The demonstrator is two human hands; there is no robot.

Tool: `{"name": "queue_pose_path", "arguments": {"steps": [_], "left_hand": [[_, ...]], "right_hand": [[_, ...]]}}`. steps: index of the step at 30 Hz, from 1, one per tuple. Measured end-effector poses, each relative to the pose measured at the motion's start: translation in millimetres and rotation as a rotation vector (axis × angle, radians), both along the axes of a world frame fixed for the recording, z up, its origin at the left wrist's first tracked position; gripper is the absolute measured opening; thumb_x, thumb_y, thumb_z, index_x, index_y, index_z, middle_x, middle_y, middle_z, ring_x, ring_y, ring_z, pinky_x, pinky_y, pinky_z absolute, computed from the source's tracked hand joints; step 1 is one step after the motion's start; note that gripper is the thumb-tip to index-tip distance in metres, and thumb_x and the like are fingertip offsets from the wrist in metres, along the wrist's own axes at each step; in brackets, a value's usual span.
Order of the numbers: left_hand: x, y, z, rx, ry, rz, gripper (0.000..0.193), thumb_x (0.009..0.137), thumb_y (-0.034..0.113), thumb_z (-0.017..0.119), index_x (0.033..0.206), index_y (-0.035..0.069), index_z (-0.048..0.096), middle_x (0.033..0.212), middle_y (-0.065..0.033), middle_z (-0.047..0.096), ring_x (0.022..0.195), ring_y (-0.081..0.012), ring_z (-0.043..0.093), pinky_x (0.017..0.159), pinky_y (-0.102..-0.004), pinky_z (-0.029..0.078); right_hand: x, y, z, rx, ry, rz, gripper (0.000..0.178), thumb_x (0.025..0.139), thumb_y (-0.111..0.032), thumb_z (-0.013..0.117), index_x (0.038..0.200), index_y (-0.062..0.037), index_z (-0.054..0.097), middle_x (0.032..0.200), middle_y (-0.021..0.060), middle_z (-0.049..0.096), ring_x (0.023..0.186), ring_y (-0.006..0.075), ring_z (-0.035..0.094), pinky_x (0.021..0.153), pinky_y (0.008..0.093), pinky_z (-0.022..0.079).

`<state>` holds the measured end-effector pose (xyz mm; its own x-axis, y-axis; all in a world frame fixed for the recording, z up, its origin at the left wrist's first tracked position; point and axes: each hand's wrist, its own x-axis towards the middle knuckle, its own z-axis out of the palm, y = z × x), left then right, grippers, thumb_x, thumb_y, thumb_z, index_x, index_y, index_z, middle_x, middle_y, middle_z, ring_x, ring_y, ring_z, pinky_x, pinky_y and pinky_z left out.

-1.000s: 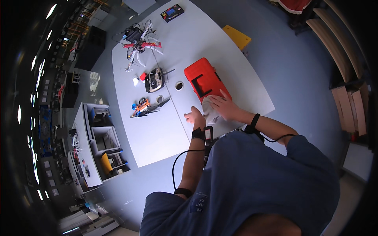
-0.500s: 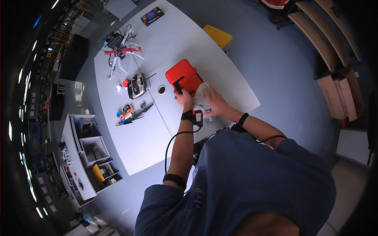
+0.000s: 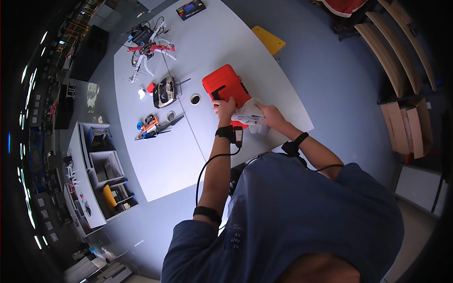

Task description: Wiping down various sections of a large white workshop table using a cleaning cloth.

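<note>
A red hard case [image 3: 222, 81] with a black handle lies on the white table in front of me. My left hand [image 3: 225, 109] grips its left side near the handle, thumb on top and fingers round the edge. A crumpled pale grey cloth [image 3: 251, 114] covers part of the case's near end, and a strip of red shows below it. My right hand [image 3: 273, 116] is closed on the cloth's right side, over the case's near right corner. Part of the case under the cloth is hidden.
On the white table [image 3: 155, 177], left of the case, are a radio controller [image 3: 164, 92], a small orange drone [image 3: 150, 124] and a tape roll [image 3: 171, 115]. A round hole [image 3: 195, 99] is nearer. Farther back stand a red-and-white drone [image 3: 148, 47] and a dark box [image 3: 191, 8].
My right hand has gone from lying spread on the cloth to gripping it, and sits slightly farther right. The cloth has shifted right. My left hand still holds the case.
</note>
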<state>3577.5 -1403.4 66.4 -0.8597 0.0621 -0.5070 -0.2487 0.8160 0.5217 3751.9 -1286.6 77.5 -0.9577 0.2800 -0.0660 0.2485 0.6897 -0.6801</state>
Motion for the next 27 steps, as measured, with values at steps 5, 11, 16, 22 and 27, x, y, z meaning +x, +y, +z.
{"name": "queue_pose_path", "arguments": {"steps": [5, 11, 16, 22, 27], "left_hand": [[22.3, 21.5, 3.4, -0.113, 0.092, 0.127, 0.095, 0.084, 0.052, 0.052, 0.149, -0.001, 0.005, 0.144, -0.0292, 0.027, 0.125, -0.0417, 0.039, 0.098, -0.0527, 0.036], [46.4, 6.2, -2.3, -0.21, 0.405, 0.034, 0.081, 0.088, 0.049, 0.048, 0.147, 0.001, 0.022, 0.139, -0.0267, 0.036, 0.116, -0.0385, 0.047, 0.093, -0.0488, 0.039], [54.5, -13.2, -4.6, -0.212, 0.592, -0.143, 0.077, 0.092, 0.046, 0.047, 0.145, -0.004, 0.022, 0.139, -0.0299, 0.035, 0.114, -0.0406, 0.048, 0.092, -0.0503, 0.04], [74.6, -24.2, -3.4, -0.239, 0.683, -0.211, 0.073, 0.091, 0.04, 0.05, 0.142, -0.005, 0.026, 0.137, -0.0277, 0.037, 0.116, -0.0408, 0.047, 0.093, -0.0495, 0.041], [87.5, -42.6, -6.3, -0.211, 0.679, -0.373, 0.071, 0.085, 0.032, 0.056, 0.137, -0.01, 0.031, 0.139, -0.0311, 0.035, 0.118, -0.0421, 0.045, 0.096, -0.0499, 0.039]], "right_hand": [[9.0, 29.1, -16.1, -0.276, 0.015, -0.027, 0.048, 0.069, -0.007, 0.069, 0.115, 0.0006, 0.062, 0.086, 0.0182, 0.07, 0.081, 0.0295, 0.068, 0.076, 0.0367, 0.053], [23.2, 25.7, -8.6, -0.525, -0.195, 0.054, 0.048, 0.075, -0.018, 0.076, 0.118, -0.0015, 0.062, 0.098, 0.0122, 0.07, 0.083, 0.0212, 0.065, 0.081, 0.0329, 0.051], [21.2, 29.1, -1.3, -0.722, -0.125, -0.06, 0.054, 0.075, -0.022, 0.077, 0.121, -0.0004, 0.059, 0.108, 0.0127, 0.068, 0.094, 0.0206, 0.064, 0.088, 0.0338, 0.048], [-25.2, 18.9, 27.1, -0.215, 0.201, -0.1, 0.061, 0.067, -0.018, 0.073, 0.123, 0.0007, 0.055, 0.126, 0.0225, 0.056, 0.116, 0.0362, 0.055, 0.098, 0.0413, 0.044], [-54.6, -29.8, -0.9, 0.269, 0.337, -0.06, 0.068, 0.066, -0.014, 0.072, 0.13, -0.0029, 0.05, 0.144, 0.0248, 0.034, 0.131, 0.0446, 0.035, 0.11, 0.0474, 0.031]]}}
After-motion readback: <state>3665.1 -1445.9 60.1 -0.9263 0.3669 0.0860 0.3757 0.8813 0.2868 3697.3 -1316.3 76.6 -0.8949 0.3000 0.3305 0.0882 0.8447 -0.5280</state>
